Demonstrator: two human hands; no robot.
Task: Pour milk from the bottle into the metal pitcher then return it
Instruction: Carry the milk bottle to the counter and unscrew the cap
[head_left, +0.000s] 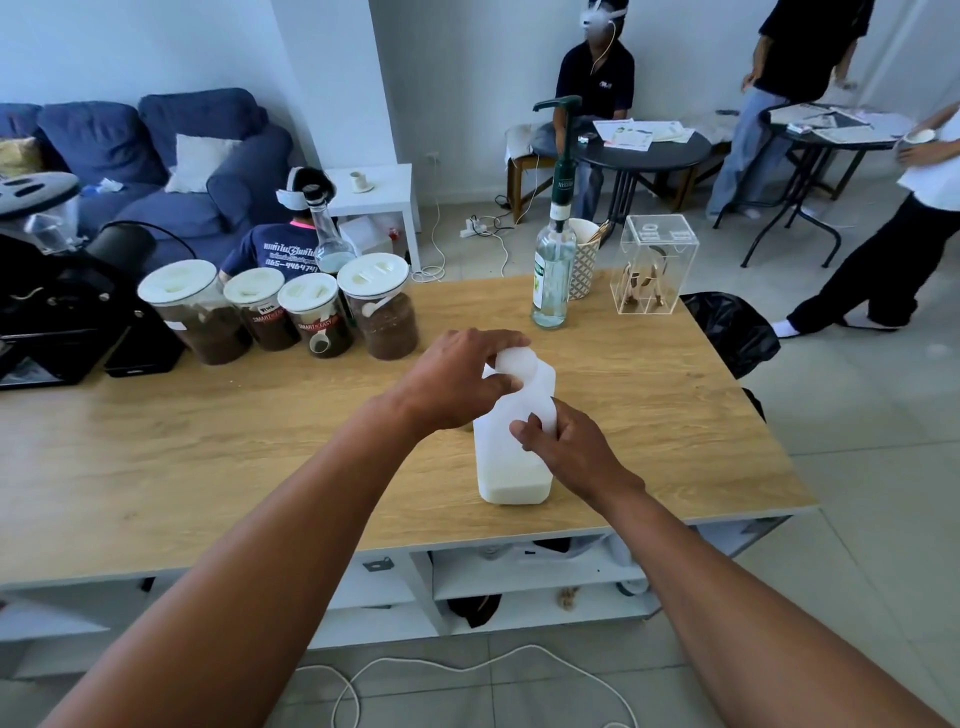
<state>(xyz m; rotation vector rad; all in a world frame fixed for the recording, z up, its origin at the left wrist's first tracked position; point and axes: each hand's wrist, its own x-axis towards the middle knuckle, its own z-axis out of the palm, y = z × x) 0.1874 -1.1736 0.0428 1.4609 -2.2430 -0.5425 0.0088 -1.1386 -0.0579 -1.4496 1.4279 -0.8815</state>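
From the head camera, the milk bottle (511, 452) stands upright on the bench (208, 457) in front of you, your right hand (569, 452) clamped round its body to steady it. Your left hand (457, 384) is closed on the cap (516, 364), likely to twist it. No metal pitcher is in view.

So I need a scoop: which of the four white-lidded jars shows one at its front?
The third jar from the left: a scoop with a dark bowl shows low at its front; the others' fronts show none.
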